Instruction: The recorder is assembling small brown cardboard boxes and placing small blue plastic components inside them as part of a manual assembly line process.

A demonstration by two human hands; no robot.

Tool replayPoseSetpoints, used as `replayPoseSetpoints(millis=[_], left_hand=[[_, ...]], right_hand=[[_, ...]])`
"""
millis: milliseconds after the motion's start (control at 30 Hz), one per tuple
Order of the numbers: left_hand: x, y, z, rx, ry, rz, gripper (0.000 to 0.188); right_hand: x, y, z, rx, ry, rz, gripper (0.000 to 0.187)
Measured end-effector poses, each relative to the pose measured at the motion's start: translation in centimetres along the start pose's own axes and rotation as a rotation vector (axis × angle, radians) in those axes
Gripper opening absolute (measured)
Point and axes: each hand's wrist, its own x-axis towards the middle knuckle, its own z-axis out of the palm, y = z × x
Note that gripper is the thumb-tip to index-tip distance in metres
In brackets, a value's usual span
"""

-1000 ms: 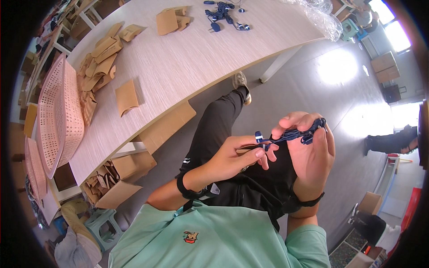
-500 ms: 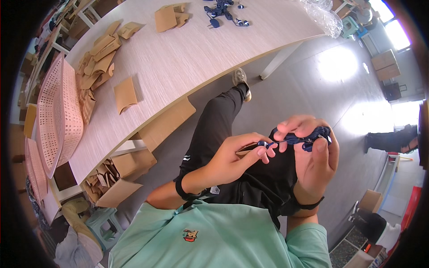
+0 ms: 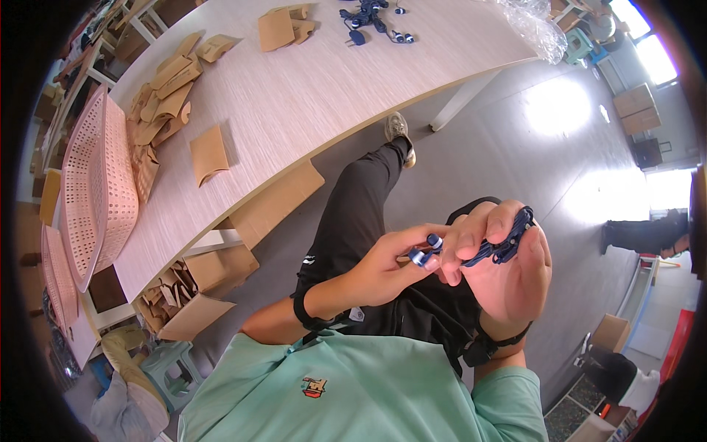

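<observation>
Above my lap, a pair of dark blue earphones with white trim is spread between both hands. My left hand pinches the earbud end, and the two earbuds stick out past its thumb and fingers. Curled around the bundled cable is my right hand, its fingertips close against the left hand's. Part of the cord between the hands is hidden by the fingers. More blue earphones lie in a tangle at the table's far side.
Flat brown cardboard packets lie on the pale table, several piled at the left near a pink perforated basket. Clear plastic wrap hangs at its right end. An open carton stands below, beside a stool.
My right hand has turned and its fingers have closed further over the cable bundle. The earbuds in my left hand now point up and outward, and the hands are closer together.
</observation>
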Motion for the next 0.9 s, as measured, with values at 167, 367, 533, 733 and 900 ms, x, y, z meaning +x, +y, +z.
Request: replayPoseSetpoints(millis=[167, 367, 533, 733, 900], left_hand=[[-0.3, -0.9, 0.2, -0.112, 0.008, 0.071, 0.029], [-0.2, -1.0, -0.4, -0.087, 0.065, 0.084, 0.027], [0.1, -0.6, -0.3, -0.080, 0.084, 0.100, 0.027], [0.5, -0.6, -0.3, -0.038, 0.035, 0.090, 0.021], [0.4, -0.6, -0.3, -0.090, 0.035, 0.065, 0.019]], right_hand=[[0.3, 0.3, -0.5, 0.046, 0.036, 0.038, 0.037], [0.5, 0.4, -0.5, -0.029, 0.180, -0.029, 0.038], [0.5, 0.2, -0.7, -0.118, 0.126, -0.001, 0.037], [0.6, 0.6, -1.0, -0.016, 0.129, -0.010, 0.037], [0.6, 0.6, -1.1, 0.003, 0.139, -0.014, 0.037]])
